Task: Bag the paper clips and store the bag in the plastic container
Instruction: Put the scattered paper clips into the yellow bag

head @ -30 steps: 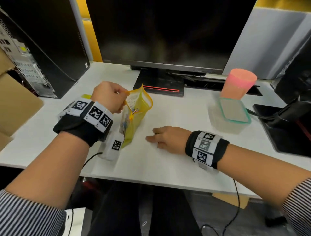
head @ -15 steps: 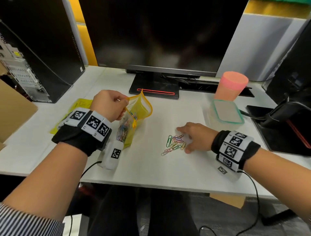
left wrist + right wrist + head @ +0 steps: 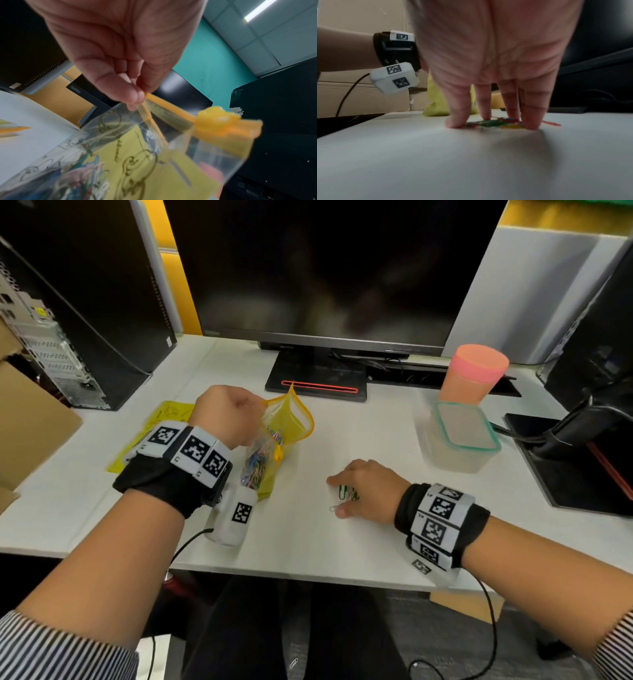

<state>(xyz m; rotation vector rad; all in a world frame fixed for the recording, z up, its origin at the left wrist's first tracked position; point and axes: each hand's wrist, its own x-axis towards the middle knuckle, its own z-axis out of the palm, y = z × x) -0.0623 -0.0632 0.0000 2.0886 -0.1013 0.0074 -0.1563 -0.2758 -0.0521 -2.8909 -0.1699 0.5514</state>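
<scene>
An open yellow-and-clear zip bag point(image 3: 287, 426) stands on the white desk point(image 3: 308, 542), with several coloured paper clips point(image 3: 257, 463) inside. My left hand point(image 3: 258, 407) pinches the top edge of the bag, and the left wrist view shows thumb and forefinger point(image 3: 139, 97) on the orange zip strip of the bag point(image 3: 154, 155). To its right, my right hand point(image 3: 339, 494) arches over a small pile of loose paper clips point(image 3: 347, 494). In the right wrist view its fingertips point(image 3: 530, 125) touch the desk around the flat-lying clips point(image 3: 496, 123). The clear plastic container point(image 3: 452, 457) sits at the back right with a teal-rimmed lid on it.
A pink cup point(image 3: 472, 374) stands behind the container. The monitor point(image 3: 325, 268) and its base point(image 3: 318, 381) fill the back. A yellow printed sheet point(image 3: 161, 422) lies left of the bag. A computer tower point(image 3: 85, 302) stands at the left and black equipment point(image 3: 582, 440) at the right.
Half a second ago my right hand was beside the spread clips. It now covers them with fingers closed in around the pile. My left hand still holds the bag.
</scene>
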